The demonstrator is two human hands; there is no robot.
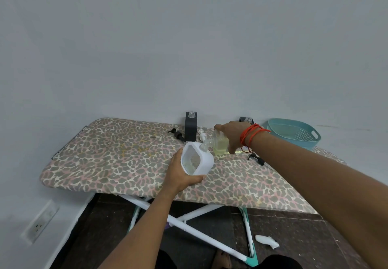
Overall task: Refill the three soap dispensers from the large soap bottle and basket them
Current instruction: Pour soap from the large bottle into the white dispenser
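Just left of our right fingers (219, 127), curled round the tipped soap bottle (220, 145), its neck points sideways at the mouth of the white dispenser (204, 161), which our left fingers (197, 178) grip tilted over the ironing board (105, 153), so pouring probably needs only more tilt.

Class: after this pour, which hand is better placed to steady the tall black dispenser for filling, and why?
Probably left. The left hand only holds the white dispenser, in front of the tall black dispenser; the right hand holds the soap bottle.
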